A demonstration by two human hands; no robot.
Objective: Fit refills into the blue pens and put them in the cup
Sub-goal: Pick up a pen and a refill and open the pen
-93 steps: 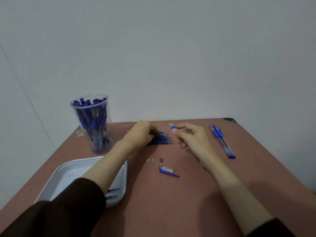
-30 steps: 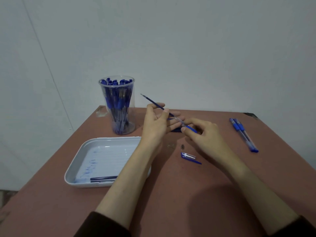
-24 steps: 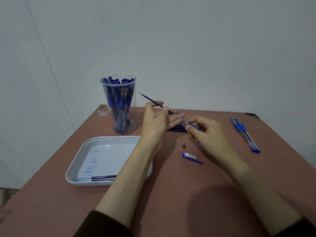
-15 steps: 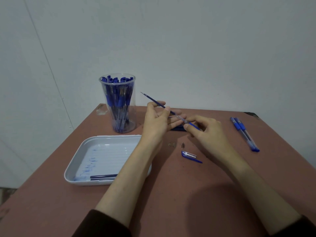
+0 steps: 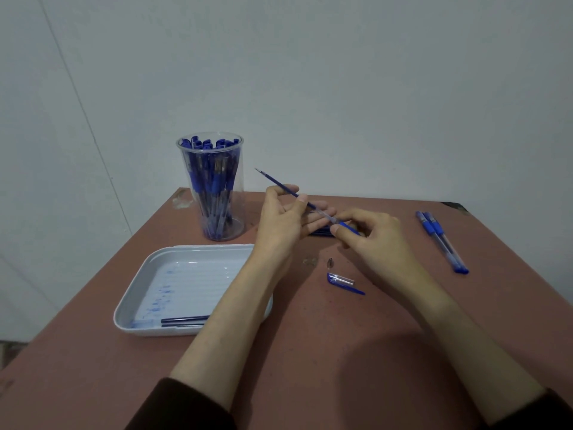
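My left hand (image 5: 283, 221) pinches a thin blue refill (image 5: 276, 182) whose tip points up and left. Its lower end enters a clear pen barrel with a blue grip (image 5: 344, 225), held by my right hand (image 5: 370, 240). Both hands hover above the brown table, just right of a clear plastic cup (image 5: 214, 189) packed with several blue pens. A pile of spare refills (image 5: 321, 232) lies on the table under my fingers, mostly hidden. A pen cap (image 5: 342, 281) and a small metal tip (image 5: 330, 262) lie on the table in front of my right hand.
A white tray (image 5: 145, 293) with ink stains holds two refills (image 5: 184, 321) at its near edge, left of my left forearm. Two blue pens (image 5: 441, 240) lie at the far right. The table ends at a grey wall behind the cup.
My left hand picked a refill from the pile and raised it. Over the last second the refill slid slightly deeper into the barrel held by my right hand.
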